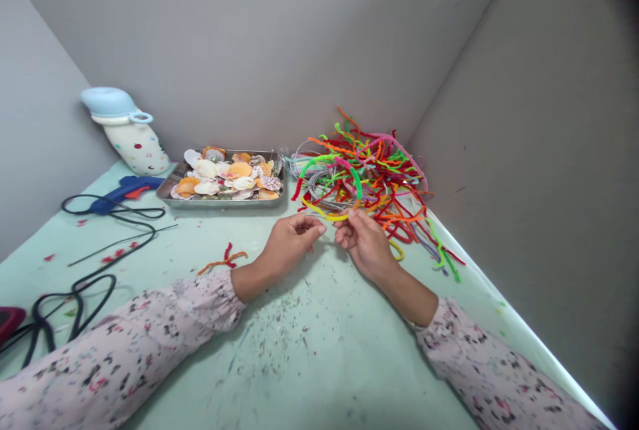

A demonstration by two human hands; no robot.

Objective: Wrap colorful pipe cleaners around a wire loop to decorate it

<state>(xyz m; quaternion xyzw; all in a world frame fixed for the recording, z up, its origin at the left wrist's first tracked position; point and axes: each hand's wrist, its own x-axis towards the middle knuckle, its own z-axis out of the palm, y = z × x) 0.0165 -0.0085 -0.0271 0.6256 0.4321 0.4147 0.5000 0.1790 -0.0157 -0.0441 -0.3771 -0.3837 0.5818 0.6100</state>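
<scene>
A round hoop [359,185] wrapped in fuzzy pipe cleaner in green, pink, orange, yellow and red is pinched at its lower right by my right hand [368,243]. The thumb and fingers close over the orange and yellow part. My left hand [292,242] is just left of it, below the hoop's yellow stretch, with thumb and forefinger pressed together. Whether a thin end lies between those fingertips I cannot make out. Behind the hoop spreads a tangled heap of loose pipe cleaners [399,170] in many colours, with some grey wire coils [319,184] among them.
A metal tray [224,204] of seashells [239,170] stands at the back. To its left are a white bottle with a blue lid [134,144] and a blue glue gun [117,194] with a looping black cord [94,277]. Orange and red pipe cleaner scraps [224,261] lie near my left wrist. Grey walls enclose the table.
</scene>
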